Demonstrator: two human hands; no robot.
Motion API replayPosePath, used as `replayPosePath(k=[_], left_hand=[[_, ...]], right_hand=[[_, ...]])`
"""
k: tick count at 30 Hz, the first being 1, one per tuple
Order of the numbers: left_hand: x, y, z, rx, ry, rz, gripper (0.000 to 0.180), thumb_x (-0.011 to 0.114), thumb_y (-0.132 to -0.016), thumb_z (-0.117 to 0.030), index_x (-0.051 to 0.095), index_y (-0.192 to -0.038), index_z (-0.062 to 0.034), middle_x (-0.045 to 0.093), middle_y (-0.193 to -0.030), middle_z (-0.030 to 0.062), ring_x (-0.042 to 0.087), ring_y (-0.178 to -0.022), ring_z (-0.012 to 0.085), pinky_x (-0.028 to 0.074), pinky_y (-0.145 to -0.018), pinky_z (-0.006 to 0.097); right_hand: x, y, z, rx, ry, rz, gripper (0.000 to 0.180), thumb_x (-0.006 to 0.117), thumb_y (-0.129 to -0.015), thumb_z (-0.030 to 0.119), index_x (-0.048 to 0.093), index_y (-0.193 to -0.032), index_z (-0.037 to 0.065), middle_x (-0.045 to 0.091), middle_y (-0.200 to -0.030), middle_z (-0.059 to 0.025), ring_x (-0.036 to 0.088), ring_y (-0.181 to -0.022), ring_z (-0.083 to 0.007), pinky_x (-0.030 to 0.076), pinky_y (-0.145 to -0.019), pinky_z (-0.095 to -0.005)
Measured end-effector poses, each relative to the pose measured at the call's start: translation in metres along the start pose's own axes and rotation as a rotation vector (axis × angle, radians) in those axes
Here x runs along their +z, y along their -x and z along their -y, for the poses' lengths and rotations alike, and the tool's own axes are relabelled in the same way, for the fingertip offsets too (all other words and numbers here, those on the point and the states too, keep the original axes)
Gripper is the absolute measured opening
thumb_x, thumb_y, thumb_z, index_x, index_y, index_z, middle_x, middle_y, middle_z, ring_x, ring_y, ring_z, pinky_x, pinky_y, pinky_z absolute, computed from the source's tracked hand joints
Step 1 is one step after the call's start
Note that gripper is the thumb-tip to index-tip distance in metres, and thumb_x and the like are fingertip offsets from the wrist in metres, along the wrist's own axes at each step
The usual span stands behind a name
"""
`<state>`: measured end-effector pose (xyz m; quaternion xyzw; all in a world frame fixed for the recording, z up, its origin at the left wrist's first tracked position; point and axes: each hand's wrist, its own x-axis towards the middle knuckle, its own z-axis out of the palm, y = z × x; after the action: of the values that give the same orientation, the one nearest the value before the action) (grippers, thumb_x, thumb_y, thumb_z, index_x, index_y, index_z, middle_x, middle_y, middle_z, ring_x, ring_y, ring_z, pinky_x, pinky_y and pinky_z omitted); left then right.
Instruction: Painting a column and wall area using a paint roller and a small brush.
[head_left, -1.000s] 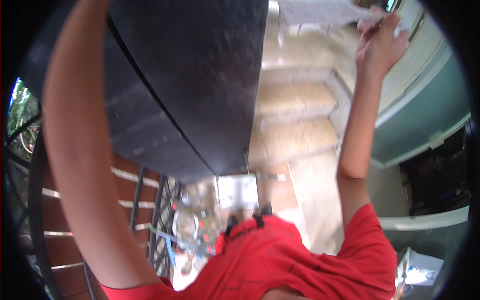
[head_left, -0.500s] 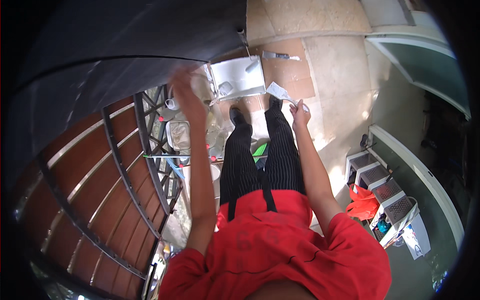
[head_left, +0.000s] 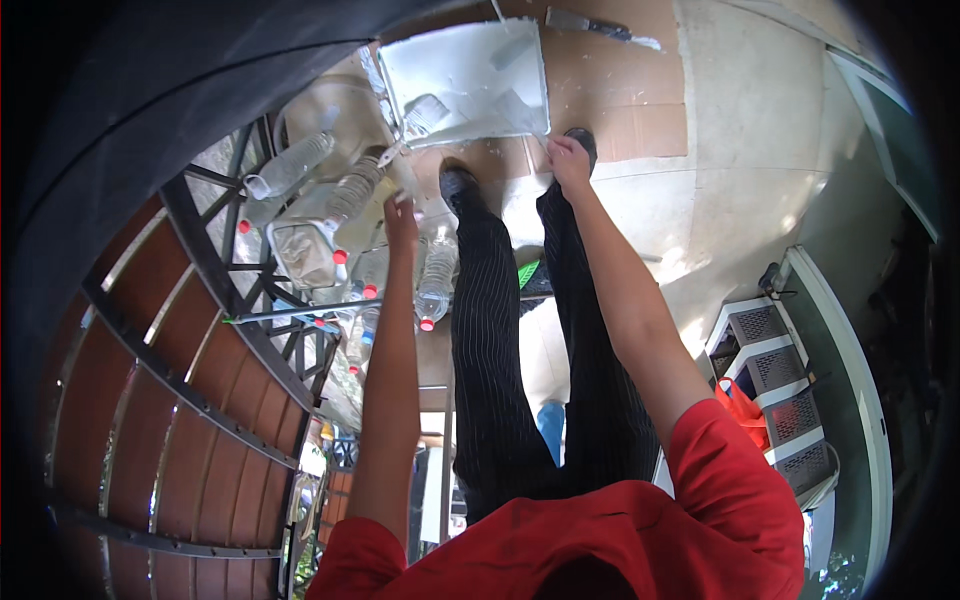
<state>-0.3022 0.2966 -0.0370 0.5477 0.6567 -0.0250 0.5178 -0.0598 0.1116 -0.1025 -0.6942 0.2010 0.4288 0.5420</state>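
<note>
My right hand is closed round the handle of a wide, flat tool coated in white. Its head lies inside a shallow white tray; whether it is a brush or a scraper I cannot tell. A second white-smeared flat tool rests in the tray's near left corner, its handle over the rim. My left hand hangs left of my legs, just below that handle, slightly blurred. It appears to hold nothing, its fingers loosely bent and apart. A dark-bladed scraper lies on cardboard beyond the tray.
Several clear plastic bottles, some with red caps, lie at my left near a square container. A slatted brown gate and a dark panel stand left. A grey-white rack with a red bag stands right.
My right hand has carried the flat tool left and put its head into the tray. My left hand has dropped from beside the dark panel toward the bottles. The view has shifted.
</note>
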Motion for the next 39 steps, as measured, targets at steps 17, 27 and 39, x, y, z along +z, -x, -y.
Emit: replayPosePath(k=[17,27,39], left_hand=[[0.122,0.071,-0.010,-0.321,0.910,0.009,0.038,0.049,-0.083,-0.022,0.040,-0.117,-0.0069,0.055,-0.100,0.0084,0.059,-0.080,0.0197,0.040,-0.064,0.024],[0.094,0.044,-0.013,-0.305,0.831,-0.007,0.045,0.045,-0.086,-0.032,0.038,-0.123,-0.0078,0.053,-0.110,0.0103,0.056,-0.089,0.0230,0.037,-0.079,0.033],[0.051,0.103,-0.093,-0.143,0.902,0.023,0.048,0.045,-0.085,-0.037,0.038,-0.125,-0.0099,0.051,-0.114,0.0120,0.055,-0.094,0.0259,0.035,-0.087,0.036]], right_hand=[[0.046,-0.038,-0.110,-0.150,0.389,0.217,0.017,0.063,-0.076,0.013,0.056,-0.089,0.006,0.061,-0.083,-0.0051,0.058,-0.077,-0.0142,0.046,-0.068,-0.0262],[-0.033,-0.074,-0.011,-0.413,0.712,0.022,0.033,0.058,-0.080,0.036,0.058,-0.090,0.004,0.063,-0.084,-0.0148,0.060,-0.081,-0.0286,0.046,-0.072,-0.0351],[-0.009,0.078,0.374,-0.988,0.052,0.145,0.027,0.046,-0.090,0.027,0.055,-0.096,0.003,0.062,-0.086,-0.0073,0.056,-0.072,-0.0113,0.044,-0.064,-0.0236]])
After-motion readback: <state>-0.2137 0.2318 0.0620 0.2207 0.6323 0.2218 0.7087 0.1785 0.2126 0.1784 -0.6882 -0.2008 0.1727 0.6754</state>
